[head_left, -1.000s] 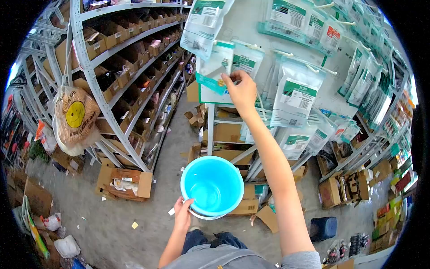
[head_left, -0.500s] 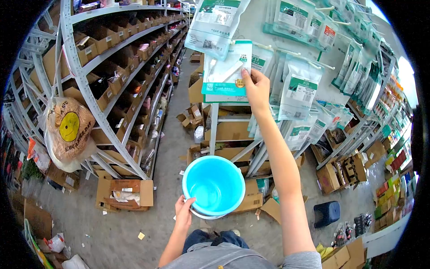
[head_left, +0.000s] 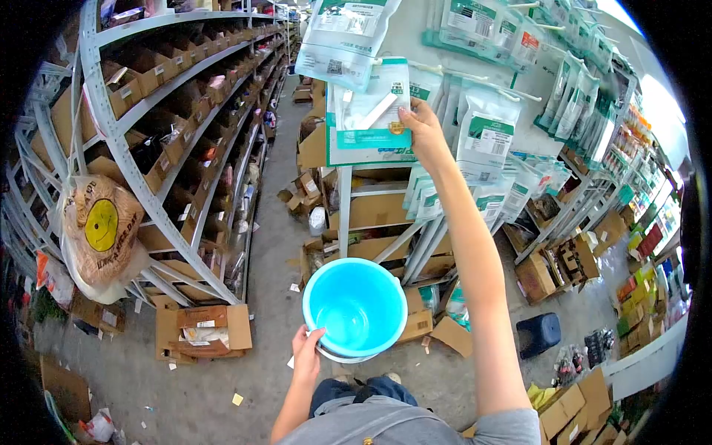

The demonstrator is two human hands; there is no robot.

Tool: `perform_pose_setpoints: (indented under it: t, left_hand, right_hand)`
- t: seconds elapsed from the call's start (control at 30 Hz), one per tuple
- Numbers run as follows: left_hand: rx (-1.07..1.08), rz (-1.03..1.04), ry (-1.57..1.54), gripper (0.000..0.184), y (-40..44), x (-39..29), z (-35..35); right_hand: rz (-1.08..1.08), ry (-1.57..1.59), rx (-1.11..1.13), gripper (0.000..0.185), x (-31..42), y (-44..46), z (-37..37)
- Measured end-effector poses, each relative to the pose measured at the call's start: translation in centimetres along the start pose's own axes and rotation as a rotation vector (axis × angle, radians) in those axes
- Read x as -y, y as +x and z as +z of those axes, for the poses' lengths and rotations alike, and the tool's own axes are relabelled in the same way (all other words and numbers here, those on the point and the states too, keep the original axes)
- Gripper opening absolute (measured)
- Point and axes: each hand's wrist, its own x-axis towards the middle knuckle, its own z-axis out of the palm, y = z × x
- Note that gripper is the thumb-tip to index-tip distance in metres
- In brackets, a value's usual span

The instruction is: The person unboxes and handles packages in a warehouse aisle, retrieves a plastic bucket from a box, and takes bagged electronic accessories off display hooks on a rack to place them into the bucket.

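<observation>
A light blue plastic bucket (head_left: 354, 308) with nothing inside hangs in front of my body. My left hand (head_left: 305, 352) is closed on its left rim, the thumb over the edge. Up at the display board, my right hand (head_left: 426, 130) pinches the right edge of a clear and teal packet (head_left: 371, 104) with a white cable-like item inside. The packet is near the end of a hook, and I cannot tell whether it still hangs on it. A larger packet (head_left: 345, 37) overlaps its top left, and another packet (head_left: 486, 133) hangs right of my hand.
Shelves (head_left: 159, 196) full of cardboard bins run along the left side of the aisle (head_left: 271, 193). A bag with a smiley face (head_left: 102, 226) hangs from their end. On the floor are an open carton (head_left: 204, 330) and a dark blue stool (head_left: 538, 334).
The view has shifted slightly, so shelves and board sit further left. My right hand keeps its pinch on the packet, which looks slightly more tilted. My left hand still holds the bucket.
</observation>
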Motion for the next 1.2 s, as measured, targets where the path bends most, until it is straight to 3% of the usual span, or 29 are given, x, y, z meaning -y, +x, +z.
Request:
perform_pose_setpoints:
  t: [0.4,0.67,0.83,1.03,1.2]
  left_hand:
    - [-0.040,-0.015,0.009,0.019,0.4,-0.3,-1.2]
    - [-0.029,0.012,0.037,0.017,0.6,-0.5,-2.1]
    - [-0.022,0.021,0.022,0.018,0.3,-1.2,-1.5]
    - [-0.017,-0.004,0.034,0.018,0.3,-0.9,-2.0]
    - [-0.035,0.021,0.043,0.014,0.9,0.0,-2.4]
  right_hand:
    - [-0.174,0.118,-0.004,0.044,-1.5,1.0,-0.2]
    - [-0.080,0.260,0.047,0.046,0.1,0.0,-0.4]
    - [-0.186,0.012,-0.005,0.041,1.1,0.3,-0.2]
    - [-0.042,0.119,0.029,0.048,-1.4,1.0,-1.0]
    - [-0.021,-0.004,0.096,0.048,-1.6,2.4,-1.1]
